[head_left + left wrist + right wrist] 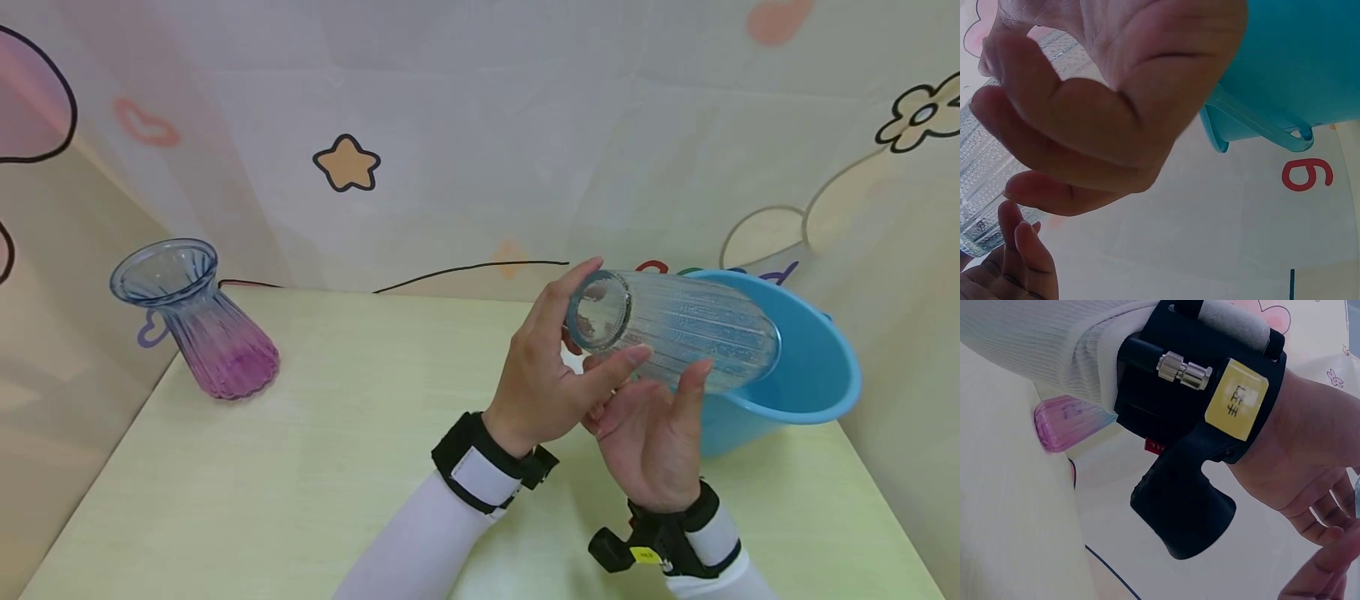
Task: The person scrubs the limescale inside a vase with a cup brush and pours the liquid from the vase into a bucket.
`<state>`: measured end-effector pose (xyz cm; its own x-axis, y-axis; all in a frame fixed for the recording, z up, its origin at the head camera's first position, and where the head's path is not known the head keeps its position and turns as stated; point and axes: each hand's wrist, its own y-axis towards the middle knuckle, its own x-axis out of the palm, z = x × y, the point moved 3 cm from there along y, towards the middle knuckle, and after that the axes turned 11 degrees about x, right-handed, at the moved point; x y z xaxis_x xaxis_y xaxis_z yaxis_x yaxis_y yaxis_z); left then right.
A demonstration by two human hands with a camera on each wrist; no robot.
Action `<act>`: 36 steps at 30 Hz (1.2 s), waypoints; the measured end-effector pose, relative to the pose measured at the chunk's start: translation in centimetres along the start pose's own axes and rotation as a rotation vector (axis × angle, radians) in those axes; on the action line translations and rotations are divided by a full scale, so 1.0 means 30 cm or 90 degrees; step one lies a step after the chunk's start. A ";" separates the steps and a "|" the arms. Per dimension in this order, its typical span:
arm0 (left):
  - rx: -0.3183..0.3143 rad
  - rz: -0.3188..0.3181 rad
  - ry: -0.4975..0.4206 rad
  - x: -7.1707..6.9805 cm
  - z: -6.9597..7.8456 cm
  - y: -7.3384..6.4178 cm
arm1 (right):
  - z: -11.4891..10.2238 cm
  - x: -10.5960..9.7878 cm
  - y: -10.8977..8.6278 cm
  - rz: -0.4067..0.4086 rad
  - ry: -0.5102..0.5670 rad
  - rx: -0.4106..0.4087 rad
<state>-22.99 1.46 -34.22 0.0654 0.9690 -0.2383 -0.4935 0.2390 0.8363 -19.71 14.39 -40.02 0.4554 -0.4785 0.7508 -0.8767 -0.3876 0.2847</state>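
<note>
A clear ribbed glass vase (682,325), dotted with droplets, lies nearly sideways in the air at the near-left rim of a light blue bucket (795,408). My left hand (547,367) grips the vase's left end, thumb on the near side and fingers behind. Below it, palm turned up, my right hand (656,442) holds the vase with its thumb against the side; part of its fingers is hidden by the left hand. The left wrist view shows curled left fingers (1060,125) beside the wet glass. Only a sliver of glass enters the right wrist view.
A second vase (225,333), blue at its flared mouth and pink at its base, stands at the table's back left. The pale table (322,483) meets a patterned wall cloth (480,167) behind. Beyond the hands, the bucket occupies the right side.
</note>
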 end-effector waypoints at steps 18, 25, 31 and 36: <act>-0.003 -0.006 0.006 -0.009 0.002 -0.002 | 0.012 0.004 -0.001 -0.010 -0.025 -0.003; 0.000 -0.005 0.006 -0.009 0.000 -0.001 | 0.013 0.004 0.000 -0.003 -0.030 -0.003; 0.007 -0.003 0.011 -0.010 0.001 0.001 | 0.014 0.003 0.002 -0.008 -0.034 -0.004; 0.010 -0.004 0.011 -0.009 0.000 0.003 | 0.014 0.003 0.001 -0.008 -0.037 -0.004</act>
<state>-23.06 1.21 -34.08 0.0524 0.9664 -0.2518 -0.4793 0.2455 0.8426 -19.64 13.99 -40.21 0.4737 -0.5186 0.7118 -0.8721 -0.3888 0.2971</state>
